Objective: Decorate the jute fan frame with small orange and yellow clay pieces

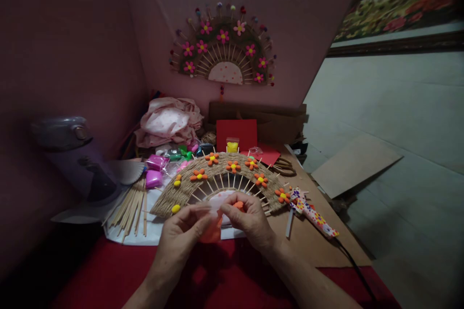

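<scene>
Close together in front of the fan, my left hand (pixel 184 229) and my right hand (pixel 250 219) both pinch a small clear bag of orange clay (pixel 212 234). The bag hangs mostly below my left fingertips. A lump of orange clay (pixel 238 205) shows at the curled fingers of my right hand. Behind them lies a twine-wrapped half-round fan (pixel 213 174) with thin sticks as ribs. Orange clay flowers with yellow centres (pixel 233 167) sit along its band. At its left end, a yellow clay dot (pixel 176 208) has no petals. My hands cover part of its pale centre.
Bamboo sticks (pixel 132 210) and a purple tumbler (pixel 81 164) stand left. Pink clay packs (pixel 155 178) lie behind. A patterned glue gun (pixel 313 217) with a cord rests on brown board (pixel 326 251) at right. A finished fan (pixel 224 48) decorates the upright pink panel.
</scene>
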### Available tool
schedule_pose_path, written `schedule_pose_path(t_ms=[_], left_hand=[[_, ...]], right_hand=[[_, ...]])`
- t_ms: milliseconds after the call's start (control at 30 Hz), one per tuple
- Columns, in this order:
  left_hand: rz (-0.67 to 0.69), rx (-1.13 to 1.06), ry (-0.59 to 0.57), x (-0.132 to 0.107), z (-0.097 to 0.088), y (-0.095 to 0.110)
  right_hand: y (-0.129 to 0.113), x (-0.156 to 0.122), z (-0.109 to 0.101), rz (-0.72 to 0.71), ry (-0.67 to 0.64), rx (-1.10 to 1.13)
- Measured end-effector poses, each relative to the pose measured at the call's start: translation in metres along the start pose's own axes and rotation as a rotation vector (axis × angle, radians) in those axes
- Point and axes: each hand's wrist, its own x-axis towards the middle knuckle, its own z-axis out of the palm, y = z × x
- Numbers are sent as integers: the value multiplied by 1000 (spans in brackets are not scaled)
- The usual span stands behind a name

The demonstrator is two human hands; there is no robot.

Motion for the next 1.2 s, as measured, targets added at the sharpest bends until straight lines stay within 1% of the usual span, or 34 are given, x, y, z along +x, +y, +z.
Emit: schedule_pose_path(t_ms=[67,133,233,300,367,433,533,700,767,933,1000,1100,1200], left_hand=[[-15,20,-20,-1,1,0],[-26,26,18,-1,0,-1],[-45,7,59,0,-2,-2],[-49,3,54,1,-2,-2],[-53,-6,41,2,-2,-1],[-62,-20,33,3,-2,1],[-57,-10,55,2,-4,6],[-33,48,73,1,-7,14],[-36,47,61,2,-6,13],[-104,5,-5,5,-3,7],[-106,4,-10,5,0,9],[-106,39,-12,4,4,14],[-97,79,-44,3,7,20]], right_hand=[[2,0,0,32,3,67],[4,1,-1,66,5,173],[6,5,-1,104,43,380],[6,7,-1,108,54,487],[5,9,-1,120,38,531],[5,10,-2,149,27,523],[4,10,-3,187,43,505],[3,11,-6,237,58,611],[3,12,-7,244,78,640],[2,11,-7,238,89,682],[2,11,-6,232,89,661],[3,10,-5,218,60,564],[6,9,-4,174,47,498]])
